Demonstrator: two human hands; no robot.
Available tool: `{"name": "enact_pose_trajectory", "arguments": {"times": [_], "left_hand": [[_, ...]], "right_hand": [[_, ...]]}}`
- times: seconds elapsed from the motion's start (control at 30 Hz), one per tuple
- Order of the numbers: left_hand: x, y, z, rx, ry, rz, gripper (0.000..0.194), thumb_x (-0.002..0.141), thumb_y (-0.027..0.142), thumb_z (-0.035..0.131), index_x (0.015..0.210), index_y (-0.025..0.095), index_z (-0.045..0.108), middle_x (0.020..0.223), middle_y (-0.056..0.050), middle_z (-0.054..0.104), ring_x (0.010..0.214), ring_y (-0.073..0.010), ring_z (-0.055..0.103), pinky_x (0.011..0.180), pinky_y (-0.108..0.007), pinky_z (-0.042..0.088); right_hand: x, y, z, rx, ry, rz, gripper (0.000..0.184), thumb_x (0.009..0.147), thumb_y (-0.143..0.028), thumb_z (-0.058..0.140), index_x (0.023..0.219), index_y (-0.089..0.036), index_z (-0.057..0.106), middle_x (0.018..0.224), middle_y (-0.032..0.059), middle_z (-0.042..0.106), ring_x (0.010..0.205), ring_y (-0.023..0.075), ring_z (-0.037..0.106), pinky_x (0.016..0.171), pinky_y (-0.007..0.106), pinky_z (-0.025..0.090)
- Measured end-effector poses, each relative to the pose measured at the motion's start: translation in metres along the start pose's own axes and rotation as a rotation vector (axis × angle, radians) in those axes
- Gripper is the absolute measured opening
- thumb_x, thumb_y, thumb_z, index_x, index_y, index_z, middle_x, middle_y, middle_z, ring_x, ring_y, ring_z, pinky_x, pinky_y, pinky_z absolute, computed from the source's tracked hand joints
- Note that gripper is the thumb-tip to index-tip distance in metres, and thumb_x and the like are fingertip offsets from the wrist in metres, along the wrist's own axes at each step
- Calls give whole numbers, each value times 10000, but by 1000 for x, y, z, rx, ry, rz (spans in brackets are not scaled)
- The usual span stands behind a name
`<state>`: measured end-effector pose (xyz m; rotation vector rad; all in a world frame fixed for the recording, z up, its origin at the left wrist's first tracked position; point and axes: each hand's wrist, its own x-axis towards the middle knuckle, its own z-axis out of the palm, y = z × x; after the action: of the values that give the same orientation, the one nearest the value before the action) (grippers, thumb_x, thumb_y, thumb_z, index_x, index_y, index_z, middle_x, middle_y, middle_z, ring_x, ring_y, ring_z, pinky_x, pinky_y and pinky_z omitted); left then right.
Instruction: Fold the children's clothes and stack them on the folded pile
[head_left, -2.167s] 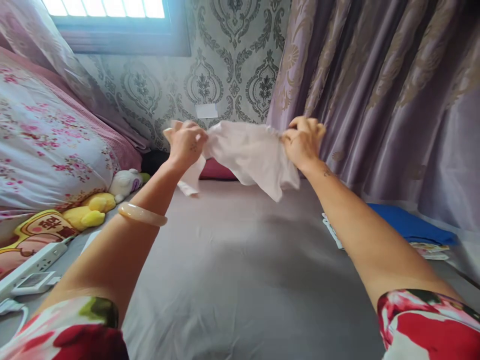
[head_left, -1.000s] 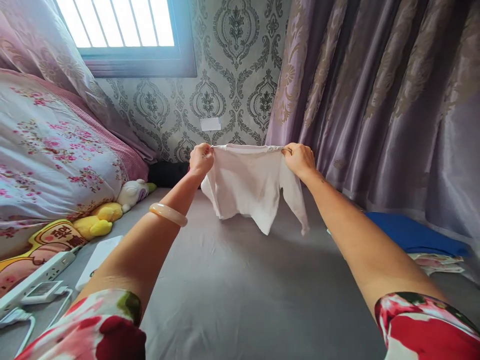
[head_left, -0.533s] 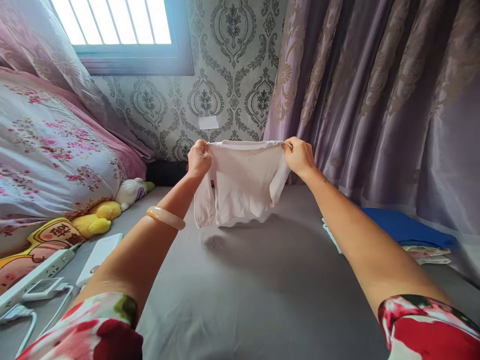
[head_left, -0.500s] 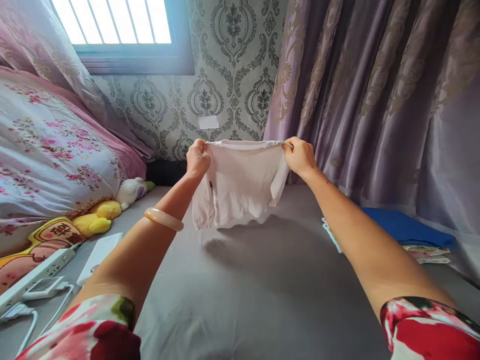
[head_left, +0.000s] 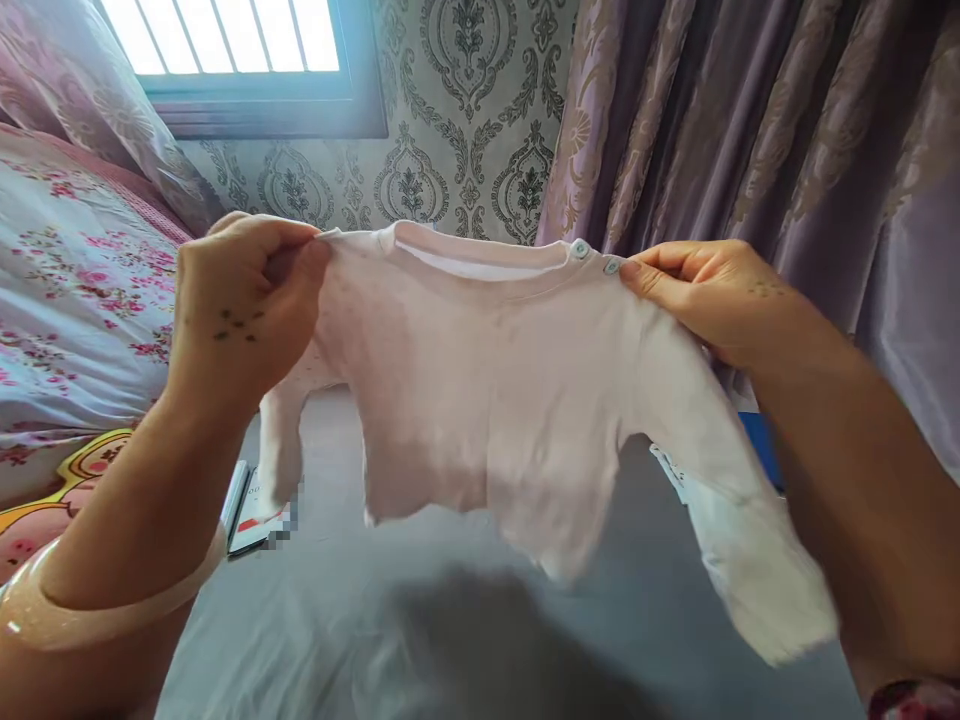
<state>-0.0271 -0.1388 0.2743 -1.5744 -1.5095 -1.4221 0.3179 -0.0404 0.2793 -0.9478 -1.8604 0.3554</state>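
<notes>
A small pale pink long-sleeved shirt [head_left: 465, 380] hangs stretched between my two hands, neckline up. My left hand [head_left: 251, 310] pinches its shoulder on the left. At the opposite shoulder, beside two small buttons [head_left: 579, 250], my right hand [head_left: 712, 295] pinches the fabric. One sleeve hangs below my left hand, and the other swings out at the lower right in front of my right forearm. The shirt's hem is in the air above the grey bed sheet [head_left: 315, 630].
At the left lie a floral quilt [head_left: 82, 270], a yellow-and-pink cartoon cushion [head_left: 45, 515] and a flat booklet or box [head_left: 251, 525]. Something blue [head_left: 761, 445] shows behind the right sleeve. Purple curtains [head_left: 750, 120] hang at the right; a barred window [head_left: 240, 40] is at the upper left.
Both hands have come closer to me and farther apart, bringing the shirt nearer. Its sleeves have spread outward, and the right one swings toward me.
</notes>
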Motion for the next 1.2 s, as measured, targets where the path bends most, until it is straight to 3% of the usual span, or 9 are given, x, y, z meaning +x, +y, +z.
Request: {"name": "enact_pose_trajectory", "arguments": {"times": [0.1,0.2,0.27,0.37,0.5,0.63,0.77,1.0,1.2], "left_hand": [[2,-19,21,3,-128,-9,346,807,361,513,941,114,715,750,28,549,703,-88,508,782,-284,442],[-16,-54,71,-30,-419,-107,322,788,347,487,819,107,700,625,24,516,615,-101,481,648,-240,423],[-41,-76,111,-20,-608,-187,272,768,303,490,769,119,690,597,7,543,603,-127,499,595,-241,409],[-90,-98,166,80,-781,-241,232,779,216,471,766,136,689,675,-34,621,679,-166,564,632,-259,421],[-147,-110,211,225,-795,-244,234,839,181,454,803,154,683,820,-89,660,826,-204,594,744,-281,434],[-181,-119,230,249,-760,-234,285,916,194,385,916,144,666,936,-119,645,913,-219,574,821,-305,423],[-193,-129,238,288,-726,-187,330,969,233,322,992,147,639,1003,-130,618,957,-240,539,851,-335,407],[-185,-142,244,377,-746,22,313,972,223,319,1100,152,596,1076,-141,584,994,-276,496,846,-383,386],[-167,-153,257,453,-875,164,309,955,167,321,1118,144,583,1101,-155,579,1017,-284,492,848,-388,378]], "right_hand": [[7,15,14,91,-123,171,426,815,-591,619,870,-182,724,676,-12,664,520,88,550,485,228,392],[9,56,48,7,-228,212,384,831,-521,613,820,-152,716,654,-6,651,523,107,538,470,221,371],[4,92,77,-149,-278,212,349,870,-433,559,765,-135,707,643,-1,644,563,127,554,489,222,354],[-12,140,119,-422,-381,238,278,891,-276,503,797,-131,720,781,39,704,757,176,624,609,234,387],[-40,179,160,-563,-470,242,293,955,-246,424,1028,-149,691,1084,93,701,1012,192,616,800,236,400],[-56,195,181,-676,-496,248,321,1002,-275,340,1103,-172,627,1144,103,652,1059,193,598,829,247,395],[-59,204,193,-771,-523,254,349,1024,-314,274,1130,-185,580,1164,104,613,1017,208,612,792,283,409],[-49,224,209,-885,-512,196,354,1034,-317,241,1152,-173,543,1187,131,582,1036,227,606,757,302,419],[-33,247,222,-947,-526,127,367,1034,-293,218,1143,-155,540,1171,149,577,1006,227,612,764,312,430]]}}
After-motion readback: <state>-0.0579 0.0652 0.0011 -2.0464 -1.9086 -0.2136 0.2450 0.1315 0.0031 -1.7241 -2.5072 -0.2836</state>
